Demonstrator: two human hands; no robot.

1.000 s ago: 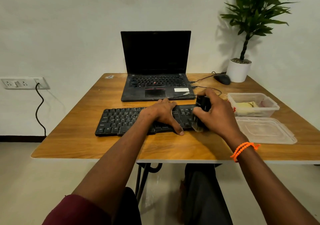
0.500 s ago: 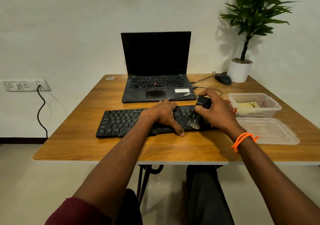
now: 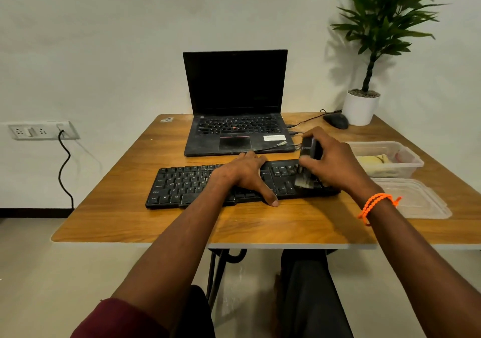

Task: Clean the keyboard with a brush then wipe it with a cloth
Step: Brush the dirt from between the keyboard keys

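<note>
Brushing is in hand: the right hand (image 3: 335, 164) grips a black-handled brush (image 3: 307, 163) with pale bristles on the right end of the black keyboard (image 3: 187, 184), mid-frame on the wooden bench (image 3: 125, 223). The left hand (image 3: 244, 173) presses flat, steadying it. Next, I judge, sweep leftward.

Brush (image 3: 306, 164) farther right along keyboard (image 3: 197, 184).

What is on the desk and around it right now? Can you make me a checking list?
Surface: wooden table, scuffed at the back.
Job's things: black keyboard; brush bristles down on its right end; yellow cloth in clear tub.
Clutter: laptop, mouse, tub lid, potted plant.
Hands: left hand flat on keyboard; right hand grips brush.
Cables: laptop cables; wall cord.
Surroundings: wall socket.
</note>
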